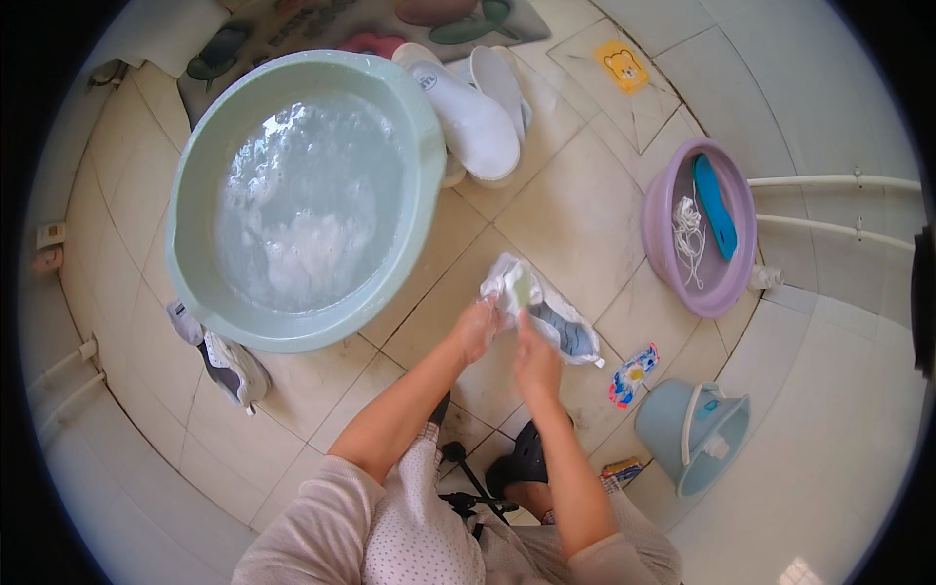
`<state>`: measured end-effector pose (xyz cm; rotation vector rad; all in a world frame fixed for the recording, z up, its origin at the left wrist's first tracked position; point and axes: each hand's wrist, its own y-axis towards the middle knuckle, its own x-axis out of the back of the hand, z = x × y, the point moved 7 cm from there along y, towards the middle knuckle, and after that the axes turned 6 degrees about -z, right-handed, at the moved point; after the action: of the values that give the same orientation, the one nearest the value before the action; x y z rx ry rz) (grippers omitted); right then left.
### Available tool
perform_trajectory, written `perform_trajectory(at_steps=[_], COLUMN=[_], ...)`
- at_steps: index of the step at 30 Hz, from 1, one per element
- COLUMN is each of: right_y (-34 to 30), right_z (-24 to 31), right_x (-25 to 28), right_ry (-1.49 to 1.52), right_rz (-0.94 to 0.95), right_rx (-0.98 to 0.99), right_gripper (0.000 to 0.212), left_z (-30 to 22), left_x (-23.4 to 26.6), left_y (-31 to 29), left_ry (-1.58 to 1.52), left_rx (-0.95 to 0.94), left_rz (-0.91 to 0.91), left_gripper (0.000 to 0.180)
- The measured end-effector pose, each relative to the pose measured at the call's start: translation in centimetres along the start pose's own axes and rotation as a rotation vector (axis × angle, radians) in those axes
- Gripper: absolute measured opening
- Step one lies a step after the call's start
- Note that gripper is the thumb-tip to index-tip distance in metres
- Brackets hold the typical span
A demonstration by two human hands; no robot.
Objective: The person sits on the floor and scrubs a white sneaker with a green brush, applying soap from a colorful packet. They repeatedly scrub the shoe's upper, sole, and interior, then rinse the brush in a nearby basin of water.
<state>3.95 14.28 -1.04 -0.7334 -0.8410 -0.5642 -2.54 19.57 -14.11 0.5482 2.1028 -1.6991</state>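
Note:
A white shoe [570, 336] with a grey inside is held over the tiled floor in front of me. My left hand [475, 329] is closed around one end of it, wet with suds. My right hand [537, 363] is closed on a pale green brush [523, 287] against that same end of the shoe. The brush is slightly blurred, and its bristles are hidden from view. Up and to the left of my hands stands a large pale green basin [421, 249] of cloudy, soapy water.
Another white shoe [234, 370] lies left, below the basin. White slippers [470, 122] lean at the basin's right. A purple basin [659, 255] holds a blue insole [715, 205] and white laces [688, 239]. A colourful packet [635, 374] lies near a tipped blue bucket [668, 421].

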Motion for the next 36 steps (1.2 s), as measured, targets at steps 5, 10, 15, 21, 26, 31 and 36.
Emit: perform_trajectory(at_steps=[5, 10, 15, 21, 26, 31, 36], right_y=[1.8, 0.2, -3.4, 3.0, -4.0, 1.5, -3.7], right_z=[-0.5, -0.2, 2.4, 3.7, 3.2, 4.3, 1.7], right_x=[0.4, 0.1, -0.2, -0.5, -0.6, 0.3, -1.7], right_ry=[0.020, 0.201, 0.070, -0.202, -0.187, -0.195, -0.101], right_rz=[-0.019, 0.000, 0.122, 0.083, 0.147, -0.033, 0.017], right_rx=[-0.059, -0.071, -0.010, 0.046, 0.055, 0.235, 0.062], right_gripper=[0.042, 0.049, 0.053, 0.051, 0.056, 0.054, 0.055], left_z=[-1.8, -4.3, -4.7, -2.2, -3.7, -3.2, -2.3], left_x=[-0.2, -2.5, -4.0, -2.8, -3.6, -2.3, 0.2], left_y=[-0.3, -0.3, -0.5, 0.7, -0.2, 0.4, 3.3], left_ry=[0.092, -0.001, -0.404, -0.364, -0.623, -0.466, -0.302], left_rx=[-0.133, -0.203, -0.039, -0.031, 0.008, -0.040, -0.049], left_rz=[0.016, 0.077, 0.315, 0.323, 0.361, 0.321, 0.168], left_gripper=[0.034, 0.038, 0.038, 0.038, 0.037, 0.035, 0.033])
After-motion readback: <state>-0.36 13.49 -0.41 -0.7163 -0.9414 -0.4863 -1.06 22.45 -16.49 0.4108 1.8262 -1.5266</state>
